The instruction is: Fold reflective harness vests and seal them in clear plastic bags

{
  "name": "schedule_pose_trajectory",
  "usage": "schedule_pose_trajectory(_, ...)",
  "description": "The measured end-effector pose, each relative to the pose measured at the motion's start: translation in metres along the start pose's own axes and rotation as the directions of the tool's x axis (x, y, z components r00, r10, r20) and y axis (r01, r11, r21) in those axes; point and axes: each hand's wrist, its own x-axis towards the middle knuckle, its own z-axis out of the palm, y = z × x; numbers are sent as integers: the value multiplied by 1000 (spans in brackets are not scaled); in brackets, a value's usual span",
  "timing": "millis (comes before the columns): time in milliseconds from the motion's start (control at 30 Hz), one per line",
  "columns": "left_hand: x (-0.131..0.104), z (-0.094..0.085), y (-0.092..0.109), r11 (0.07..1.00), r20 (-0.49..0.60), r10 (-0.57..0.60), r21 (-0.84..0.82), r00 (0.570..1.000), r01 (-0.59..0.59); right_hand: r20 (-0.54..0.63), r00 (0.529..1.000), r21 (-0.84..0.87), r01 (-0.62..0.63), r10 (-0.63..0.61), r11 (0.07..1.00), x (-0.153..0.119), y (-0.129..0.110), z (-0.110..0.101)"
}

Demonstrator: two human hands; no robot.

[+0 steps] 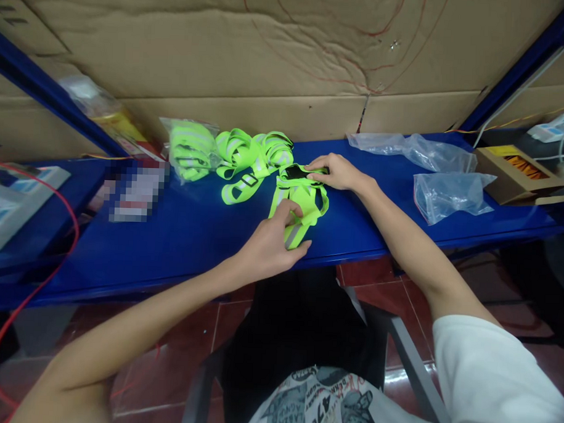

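Note:
A neon green strap bundle with grey reflective stripes (311,203) lies near the front edge of the blue table. My left hand (277,241) grips its near end, thumb and fingers around a striped fold. At the bundle's far end, my right hand (335,171) pinches a black part between thumb and fingers. Just left of it are more coiled green straps (238,149) with a black buckle (250,180). Beside those coils sits a clear bag packed with green straps (191,150).
Clear plastic bags (449,192) lie at the right of the blue table (169,251). Further right stands an open cardboard box (509,179) with orange items. At the back left is a bagged bottle (98,106). A red hose (73,229) loops on the left.

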Motion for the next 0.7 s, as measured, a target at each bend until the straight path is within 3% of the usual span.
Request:
schedule_pose_trajectory(200,6,-4,-17,999,-145,-2,-44,989,-5,1,1000,2,-4,4,1000,-1,-1,-1)
schedule_pose_trajectory(333,10,-12,-25,954,-126,-148,-279,981,108,1,1000,5,8,-8,1000,0,0,-1)
schedule_pose_trajectory(400,13,-19,-30,948,-158,-194,-285,968,143,-4,1000,14,-3,3,1000,1,1,0)
schedule_pose_trajectory(467,17,-27,-35,991,-301,-117,-100,946,90,-1,1000,22,-11,11,1000,1,2,0)
schedule_pose_trajectory(533,20,-35,-39,982,-395,66,186,916,10,5,1000,22,-5,5,1000,2,3,1)
schedule_pose_trajectory(600,22,-41,-41,917,-351,224,392,909,-74,8,1000,12,6,-6,1000,2,3,0)
schedule_pose_trajectory(700,25,-46,-38,846,-131,335,478,933,-236,9,1000,2,15,-15,1000,1,4,0)
